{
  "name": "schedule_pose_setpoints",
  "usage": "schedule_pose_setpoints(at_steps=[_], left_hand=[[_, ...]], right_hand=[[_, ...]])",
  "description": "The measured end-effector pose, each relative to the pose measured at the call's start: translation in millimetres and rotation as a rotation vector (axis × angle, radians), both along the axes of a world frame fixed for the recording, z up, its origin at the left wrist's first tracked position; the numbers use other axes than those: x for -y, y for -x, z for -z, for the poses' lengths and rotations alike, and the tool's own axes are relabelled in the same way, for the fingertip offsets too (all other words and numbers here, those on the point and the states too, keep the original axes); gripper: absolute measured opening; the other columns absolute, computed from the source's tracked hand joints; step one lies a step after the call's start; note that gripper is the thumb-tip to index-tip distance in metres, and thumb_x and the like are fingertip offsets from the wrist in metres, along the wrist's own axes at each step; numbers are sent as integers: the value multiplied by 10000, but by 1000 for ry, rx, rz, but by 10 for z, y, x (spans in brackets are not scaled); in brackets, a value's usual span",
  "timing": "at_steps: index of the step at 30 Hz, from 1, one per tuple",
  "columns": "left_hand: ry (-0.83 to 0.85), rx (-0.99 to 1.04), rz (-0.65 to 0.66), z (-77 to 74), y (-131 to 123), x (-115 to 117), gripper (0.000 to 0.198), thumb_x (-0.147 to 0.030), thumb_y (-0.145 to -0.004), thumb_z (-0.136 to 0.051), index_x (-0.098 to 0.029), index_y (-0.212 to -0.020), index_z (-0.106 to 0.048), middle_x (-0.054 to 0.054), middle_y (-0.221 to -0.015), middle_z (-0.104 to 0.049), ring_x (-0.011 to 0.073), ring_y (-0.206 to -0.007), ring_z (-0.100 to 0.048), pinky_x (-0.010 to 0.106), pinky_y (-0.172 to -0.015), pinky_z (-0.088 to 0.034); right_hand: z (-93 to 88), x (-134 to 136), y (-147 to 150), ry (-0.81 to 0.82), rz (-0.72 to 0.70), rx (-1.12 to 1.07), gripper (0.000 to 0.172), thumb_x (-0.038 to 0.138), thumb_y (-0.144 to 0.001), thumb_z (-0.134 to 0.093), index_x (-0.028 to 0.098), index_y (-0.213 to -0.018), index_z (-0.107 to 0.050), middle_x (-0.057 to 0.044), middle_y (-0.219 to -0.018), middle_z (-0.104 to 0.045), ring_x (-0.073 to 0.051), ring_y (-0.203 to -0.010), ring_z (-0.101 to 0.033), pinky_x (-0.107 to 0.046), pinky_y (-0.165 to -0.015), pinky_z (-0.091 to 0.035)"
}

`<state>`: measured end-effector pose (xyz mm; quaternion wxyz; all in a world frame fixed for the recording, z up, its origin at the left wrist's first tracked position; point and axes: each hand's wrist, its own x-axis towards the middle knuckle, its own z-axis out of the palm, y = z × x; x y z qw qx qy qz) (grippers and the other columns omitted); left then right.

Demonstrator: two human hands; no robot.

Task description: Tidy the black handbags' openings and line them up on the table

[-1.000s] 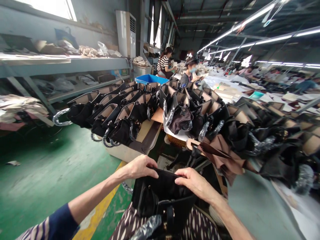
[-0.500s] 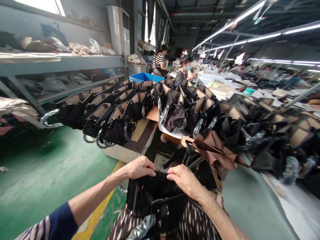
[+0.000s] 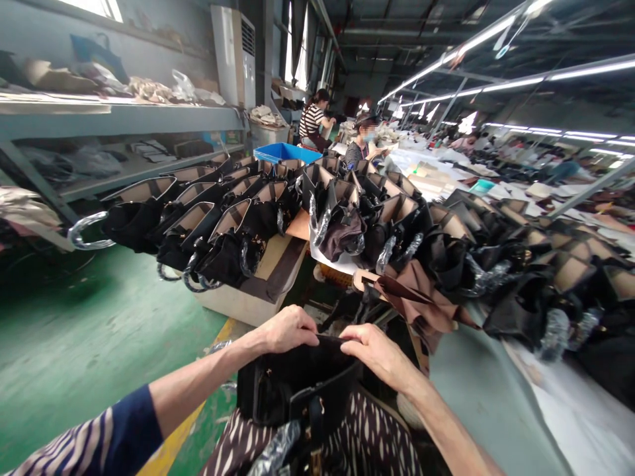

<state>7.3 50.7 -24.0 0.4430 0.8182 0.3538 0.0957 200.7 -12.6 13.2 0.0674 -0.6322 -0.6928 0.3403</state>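
Observation:
A black handbag point(image 3: 268, 390) rests on my lap, over patterned trousers point(image 3: 381, 436). Its far top edge is pinched between the thumb and fingers of my left hand point(image 3: 288, 330). A short way to the right, my right hand point(image 3: 374, 350) grips the same edge. The bag's mouth gapes a little towards me, and its inside is dark. On the near side hang a strap with gold-coloured metal parts and a handle wrapped in clear plastic point(image 3: 278, 449). My fingertips behind the edge are hidden.
Rows of black handbags point(image 3: 223, 251) with tan insides stand ahead and to the right. Brown fabric point(image 3: 417, 297) hangs over the bench edge. A blue bin point(image 3: 285, 153) and two seated people point(image 3: 315, 122) are farther back. A shelf point(image 3: 149, 122) runs along the left wall.
Both hands have moved slightly to the right along with the bag's edge, and the bag's mouth shows wider. The surroundings have shifted slightly left in view.

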Motion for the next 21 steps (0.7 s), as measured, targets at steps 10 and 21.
schedule_pose_setpoints(at_steps=[10, 21], left_hand=[[-129, -53, 32, -51, 21, 29, 196, -303, -757, -530, -163, -715, -661, -45, -533, -498, 80, -536, -425, 172, -516, -294], [-398, -158, 65, 42, -216, 128, 229, -294, -811, -478, -157, -714, -635, 60, -682, -647, 187, -692, -598, 230, -591, -367]], right_hand=[[27, 42, 42, -122, 42, 88, 239, 310, -788, -426, 236, -642, -599, 37, -636, -594, -148, -736, -526, -248, -656, -303], [23, 27, 59, -82, 74, -38, 275, 358, -813, -410, 223, -719, -631, 19, -691, -633, -159, -741, -561, -261, -652, -345]])
